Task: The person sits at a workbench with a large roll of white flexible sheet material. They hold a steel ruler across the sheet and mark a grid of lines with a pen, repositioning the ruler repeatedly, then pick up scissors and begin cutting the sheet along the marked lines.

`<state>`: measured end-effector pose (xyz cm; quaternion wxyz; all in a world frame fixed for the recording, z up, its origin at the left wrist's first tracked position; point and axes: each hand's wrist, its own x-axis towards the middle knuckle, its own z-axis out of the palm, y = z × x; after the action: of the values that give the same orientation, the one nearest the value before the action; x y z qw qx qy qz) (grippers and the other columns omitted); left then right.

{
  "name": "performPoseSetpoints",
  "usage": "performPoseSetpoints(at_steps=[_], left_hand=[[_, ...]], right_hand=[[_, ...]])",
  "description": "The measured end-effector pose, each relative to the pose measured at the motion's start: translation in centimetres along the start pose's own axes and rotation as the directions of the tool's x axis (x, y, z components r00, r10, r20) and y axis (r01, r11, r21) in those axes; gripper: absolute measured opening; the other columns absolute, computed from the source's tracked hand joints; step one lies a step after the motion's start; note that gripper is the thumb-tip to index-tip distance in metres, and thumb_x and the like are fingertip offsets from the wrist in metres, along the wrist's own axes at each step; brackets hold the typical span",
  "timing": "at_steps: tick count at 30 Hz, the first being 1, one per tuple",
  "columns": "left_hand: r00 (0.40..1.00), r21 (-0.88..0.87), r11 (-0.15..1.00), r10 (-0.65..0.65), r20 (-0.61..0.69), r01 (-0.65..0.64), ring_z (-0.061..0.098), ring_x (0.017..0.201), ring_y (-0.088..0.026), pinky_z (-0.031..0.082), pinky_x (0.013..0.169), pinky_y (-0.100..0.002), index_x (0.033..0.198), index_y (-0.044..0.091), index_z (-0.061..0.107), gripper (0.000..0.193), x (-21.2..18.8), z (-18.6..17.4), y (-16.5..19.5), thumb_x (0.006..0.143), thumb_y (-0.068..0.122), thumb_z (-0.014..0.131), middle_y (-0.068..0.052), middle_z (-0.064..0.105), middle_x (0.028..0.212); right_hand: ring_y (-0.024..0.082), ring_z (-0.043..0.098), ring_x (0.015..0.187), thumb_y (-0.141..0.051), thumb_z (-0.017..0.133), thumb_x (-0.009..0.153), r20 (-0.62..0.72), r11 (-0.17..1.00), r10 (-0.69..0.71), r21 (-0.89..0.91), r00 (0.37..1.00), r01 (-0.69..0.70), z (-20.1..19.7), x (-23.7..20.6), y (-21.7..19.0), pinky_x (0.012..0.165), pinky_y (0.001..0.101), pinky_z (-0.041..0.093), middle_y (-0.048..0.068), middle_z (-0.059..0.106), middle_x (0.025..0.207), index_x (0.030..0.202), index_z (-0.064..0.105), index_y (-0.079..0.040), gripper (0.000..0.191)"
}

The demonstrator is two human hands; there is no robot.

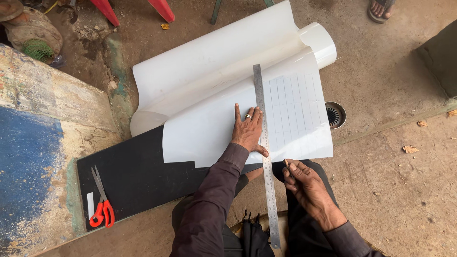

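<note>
Two hands — left hand (pixel 247 131) pins steel ruler (pixel 265 157) on white sheet (pixel 214 128).

Dusty concrete floor (pixel 390 190), round drain (pixel 335 114) (dark grate), red legs (pixel 162 8)

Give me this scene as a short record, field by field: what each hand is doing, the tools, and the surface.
left hand: flat on the white sheet, pressing the steel ruler along its left edge
right hand: near the ruler's lower half, holding a small dark tool, too small to tell
sheet: partly unrolled from a roll, strips already marked right of the ruler
surface: black board on the ground
scissors: red-handled, on the board's left end, untouched
drain: round, beside the sheet
</note>
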<state>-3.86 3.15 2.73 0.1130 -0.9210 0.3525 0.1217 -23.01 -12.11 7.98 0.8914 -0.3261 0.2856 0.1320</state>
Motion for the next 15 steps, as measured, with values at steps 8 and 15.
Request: performPoseSetpoints(at_steps=[8,15], left_hand=[[1.000,-0.026,1.000,-0.001,0.000,0.001,0.023,0.148,-0.027,-0.005,0.114,-0.073,0.151,-0.001,0.027,0.167,0.2,0.8,-0.5,0.021,0.097,0.065,-0.015,0.028,0.159],[1.000,-0.087,0.996,0.011,-0.008,-0.012,0.021,0.148,-0.027,-0.005,0.113,-0.073,0.151,-0.003,0.023,0.166,0.4,0.8,-0.4,0.024,0.095,0.068,-0.017,0.025,0.160]], right_hand=[[0.011,0.050,0.064,-0.014,0.060,0.096,-0.125,0.899,-0.146,-0.430,0.981,0.079,-0.8,3.2,0.2,0.056,0.0229,0.044,0.007,0.067,0.086,0.113,0.068,-0.002,0.022],[0.022,0.074,0.069,-0.022,0.065,0.095,0.091,0.099,-0.351,-0.986,0.932,0.133,0.3,11.4,-2.1,0.065,0.0339,0.060,0.015,0.075,0.085,0.108,0.072,-0.002,0.026]])
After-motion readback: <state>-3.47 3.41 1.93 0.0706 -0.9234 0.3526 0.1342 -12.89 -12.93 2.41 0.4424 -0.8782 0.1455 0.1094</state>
